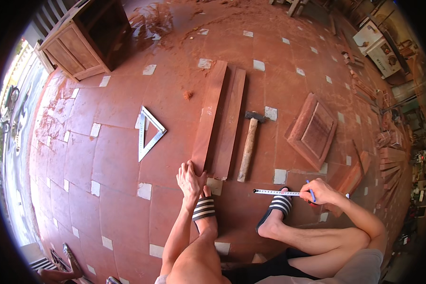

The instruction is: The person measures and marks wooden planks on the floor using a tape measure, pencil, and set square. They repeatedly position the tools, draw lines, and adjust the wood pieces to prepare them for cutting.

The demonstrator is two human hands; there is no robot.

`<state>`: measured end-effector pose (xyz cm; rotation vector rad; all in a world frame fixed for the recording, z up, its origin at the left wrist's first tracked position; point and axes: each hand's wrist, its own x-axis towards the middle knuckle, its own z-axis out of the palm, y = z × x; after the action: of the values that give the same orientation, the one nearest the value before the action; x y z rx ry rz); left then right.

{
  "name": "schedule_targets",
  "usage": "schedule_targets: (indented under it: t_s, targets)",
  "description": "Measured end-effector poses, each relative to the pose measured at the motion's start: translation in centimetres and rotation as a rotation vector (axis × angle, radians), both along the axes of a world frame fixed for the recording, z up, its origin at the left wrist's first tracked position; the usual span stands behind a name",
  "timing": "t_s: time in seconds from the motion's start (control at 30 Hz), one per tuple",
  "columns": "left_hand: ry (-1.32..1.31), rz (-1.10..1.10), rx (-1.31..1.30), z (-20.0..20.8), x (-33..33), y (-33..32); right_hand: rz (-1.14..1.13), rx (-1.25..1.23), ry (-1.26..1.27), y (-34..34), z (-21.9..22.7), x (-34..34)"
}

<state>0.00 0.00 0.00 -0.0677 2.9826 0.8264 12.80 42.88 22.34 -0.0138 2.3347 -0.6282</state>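
Note:
My left hand (189,181) is closed on the near end of a long reddish wooden board (210,113), its fingers bent at the board's left corner. Beside it on the right lies a second board (233,120), roughly parallel. Off to the right, my right hand (317,192) is closed around a tape measure, whose case is mostly hidden. The white tape blade (274,192) sticks out leftward over my right foot. A blue pen (311,191) also sits between the fingers of that hand.
A hammer (247,150) lies right of the boards, a metal triangle square (151,135) left of them. Farther right are a wooden panel (314,131) and stacked wood pieces (391,163). A wooden cabinet (78,45) stands far left. Another person's leg (61,273) shows lower left.

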Motion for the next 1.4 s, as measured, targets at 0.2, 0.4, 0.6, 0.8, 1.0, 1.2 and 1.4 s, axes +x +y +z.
schedule_targets:
  t_s: [0.2, 0.4, 0.6, 0.8, 1.0, 1.2, 1.4]
  targets:
    - [0.085, -0.016, -0.044, 1.0, -2.3, 2.1, -0.023, 0.01, -0.007, -0.5, 0.2, -0.4]
    - [-0.046, -0.003, -0.081, 0.8, -1.8, 3.7, -0.055, 0.012, 0.026, -0.9, 1.2, -0.6]
    - [-0.045, -0.001, -0.022, 0.6, -1.0, 2.4, -0.045, 0.022, 0.011, -0.4, 0.9, -0.5]
    - [0.225, 0.056, 0.215, 2.1, 2.6, 1.1, -0.076, -0.036, 0.158, -0.8, 1.2, -0.9]
    - [-0.372, -0.441, 0.766, 7.9, 1.5, 2.4, -0.507, -0.52, 0.342, -7.7, -4.0, -6.3]
    - [-0.686, -0.271, 1.377, 7.9, 1.7, 5.9, -0.761, -0.876, 0.236, -19.8, -11.1, -9.2]
    - [-0.691, -0.224, 1.003, 4.2, 5.1, -1.1, -1.049, -1.019, 0.157, -20.2, -9.7, -14.5]
